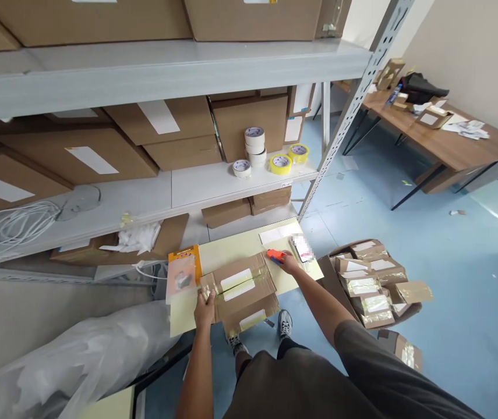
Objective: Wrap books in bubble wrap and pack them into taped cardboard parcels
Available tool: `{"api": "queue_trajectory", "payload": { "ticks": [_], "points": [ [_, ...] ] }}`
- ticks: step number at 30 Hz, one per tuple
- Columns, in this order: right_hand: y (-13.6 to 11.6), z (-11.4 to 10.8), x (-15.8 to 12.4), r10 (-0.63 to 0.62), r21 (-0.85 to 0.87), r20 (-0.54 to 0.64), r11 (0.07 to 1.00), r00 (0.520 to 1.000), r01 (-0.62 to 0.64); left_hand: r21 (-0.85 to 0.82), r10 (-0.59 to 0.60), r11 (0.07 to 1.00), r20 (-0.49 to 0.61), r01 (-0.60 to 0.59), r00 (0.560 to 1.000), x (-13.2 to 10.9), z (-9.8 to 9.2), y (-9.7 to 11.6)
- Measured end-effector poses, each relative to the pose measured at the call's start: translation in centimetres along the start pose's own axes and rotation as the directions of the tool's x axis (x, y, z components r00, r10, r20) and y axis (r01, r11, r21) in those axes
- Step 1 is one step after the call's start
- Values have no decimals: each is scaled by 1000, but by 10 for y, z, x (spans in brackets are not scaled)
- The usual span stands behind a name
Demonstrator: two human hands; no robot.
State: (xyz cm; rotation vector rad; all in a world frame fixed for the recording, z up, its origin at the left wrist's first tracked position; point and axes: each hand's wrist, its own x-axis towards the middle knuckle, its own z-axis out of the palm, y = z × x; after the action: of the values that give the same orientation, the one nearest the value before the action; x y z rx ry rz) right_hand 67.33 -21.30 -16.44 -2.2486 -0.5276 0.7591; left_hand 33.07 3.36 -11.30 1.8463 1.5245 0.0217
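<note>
A flattish cardboard box (242, 285) lies on the pale yellow work board, with clear tape and a white label across its top. A dark slit runs along the middle through the label, and a front flap (253, 317) hangs toward me. My left hand (205, 307) grips the box's left front corner, thumb on top. In my right hand (289, 263) is an orange-and-blue utility knife (277, 255), held just past the box's right end; its blade is too small to make out. Close to that hand lies a phone with a blurred screen (302, 248).
An orange-and-clear package (183, 272) lies left of the box, a white strip (278, 233) behind it. Tape rolls (255, 139) and cartons fill the shelf (231, 185) ahead. On the floor at right stands a carton of flattened boxes (368, 285). Plastic wrap (100, 343) bulges at left.
</note>
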Motion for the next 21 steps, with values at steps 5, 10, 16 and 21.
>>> {"api": "queue_trajectory", "payload": {
  "ticks": [5,10,16,21],
  "points": [
    [8,15,9,144,-84,56,987,988,-139,6,-9,1000,-38,9,999,-16,8,7],
    [5,0,-7,97,-130,19,987,995,-94,10,-4,1000,-17,4,1000,-32,9,14],
    [7,-55,-54,-178,-158,-75,974,981,164,-2,37,999,18,-37,999,-54,36,49],
    [-21,-98,-91,-419,-47,-74,908,905,416,39,75,996,20,-76,997,-47,56,87]
  ]
}}
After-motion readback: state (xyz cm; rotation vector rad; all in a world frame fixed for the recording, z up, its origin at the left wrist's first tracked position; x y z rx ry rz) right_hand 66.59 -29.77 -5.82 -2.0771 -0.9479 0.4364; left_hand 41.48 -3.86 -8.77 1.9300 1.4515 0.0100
